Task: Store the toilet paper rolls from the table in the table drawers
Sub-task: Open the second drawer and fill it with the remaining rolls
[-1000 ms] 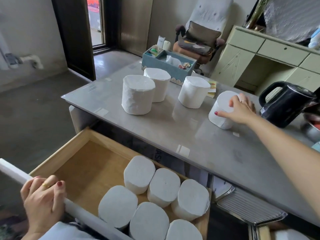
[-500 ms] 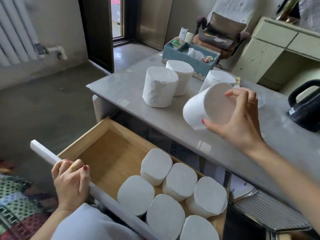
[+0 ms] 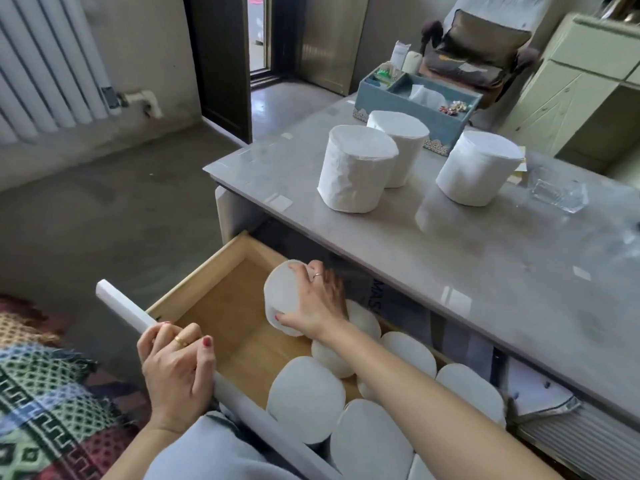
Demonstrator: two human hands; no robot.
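My right hand [image 3: 320, 304] grips a white toilet paper roll [image 3: 282, 294], tilted, inside the open wooden drawer [image 3: 221, 303], just left of several rolls [image 3: 304, 393] packed upright in its right half. My left hand [image 3: 176, 368] is closed around the drawer's white front bar [image 3: 121, 308]. Three more white rolls stand on the grey table [image 3: 485, 258]: one at the front left [image 3: 356, 168], one behind it [image 3: 398, 133], one to the right [image 3: 478, 168].
A blue organiser box [image 3: 446, 117] sits at the table's far edge, a clear glass dish [image 3: 557, 195] to the right. A chair, pale green cabinets, a doorway and a radiator lie beyond. A patterned rug [image 3: 52, 403] covers the floor at the left.
My right hand has carried the roll from above the table edge down into the drawer. The view has shifted left and down. My left hand keeps its hold on the drawer front.
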